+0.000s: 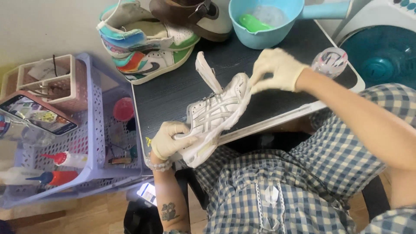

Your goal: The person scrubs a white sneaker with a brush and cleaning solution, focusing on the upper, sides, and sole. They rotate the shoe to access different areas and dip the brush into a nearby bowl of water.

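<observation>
Here, two gloved hands hold a white sneaker point(216, 115) over the near edge of a dark table point(173, 93).

The left hand point(170, 139) grips the toe end tightly, fingers wrapped around it; the right hand point(274, 69) pinches the heel end together with a white cloth point(208, 143) that drapes under the sole. Behind stand a colourful high-top pair point(145, 41), a blue basin point(264, 19), and, to the left, a lilac basket point(93, 130).

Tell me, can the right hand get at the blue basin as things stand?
Probably yes. The right hand pinches the white sneaker at its heel, and the blue basin sits just beyond it on the dark table, nothing between.
</observation>
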